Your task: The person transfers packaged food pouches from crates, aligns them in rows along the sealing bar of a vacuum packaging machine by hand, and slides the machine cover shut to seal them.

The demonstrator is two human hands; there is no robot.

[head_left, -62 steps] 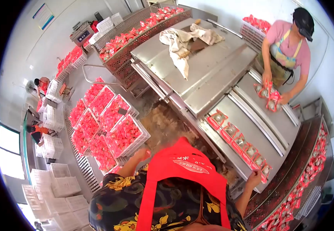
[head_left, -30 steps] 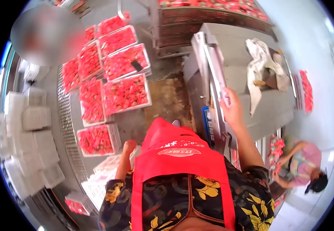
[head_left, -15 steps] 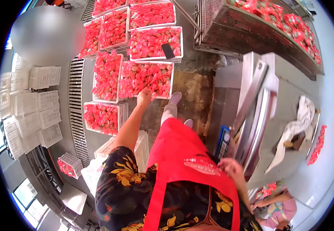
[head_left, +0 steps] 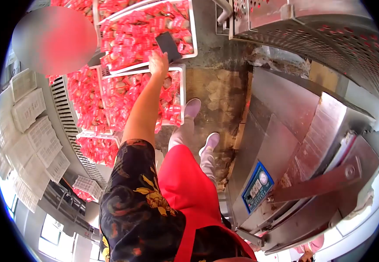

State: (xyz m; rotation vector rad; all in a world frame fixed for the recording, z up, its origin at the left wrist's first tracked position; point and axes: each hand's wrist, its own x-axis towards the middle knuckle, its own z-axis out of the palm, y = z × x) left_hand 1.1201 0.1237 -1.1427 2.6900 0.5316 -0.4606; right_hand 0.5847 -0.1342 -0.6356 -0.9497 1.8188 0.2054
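Note:
My left hand (head_left: 158, 64) reaches forward over the near rim of a white crate (head_left: 194, 30). Its fingers are stretched out and meet the lower left edge of a dark phone-like slab (head_left: 168, 46); I see no grip around it. That slab lies on red printed packets (head_left: 130, 39) filling the crate. Below my forearm, a nearer white crate (head_left: 183, 94) holds more of these packets, with roundish brownish contents showing through. My right hand is out of view.
At the right stand a metal machine with a blue control panel (head_left: 258, 187) and a perforated metal bin (head_left: 329, 37). White crates (head_left: 45, 139) are stacked at the left beside a floor grate (head_left: 67, 109). Part of another person (head_left: 309, 249) shows at the bottom right.
My left hand has moved forward from the nearer crate's packets to the dark slab on the farther crate. My right hand has left the view. The camera has moved closer to the crates.

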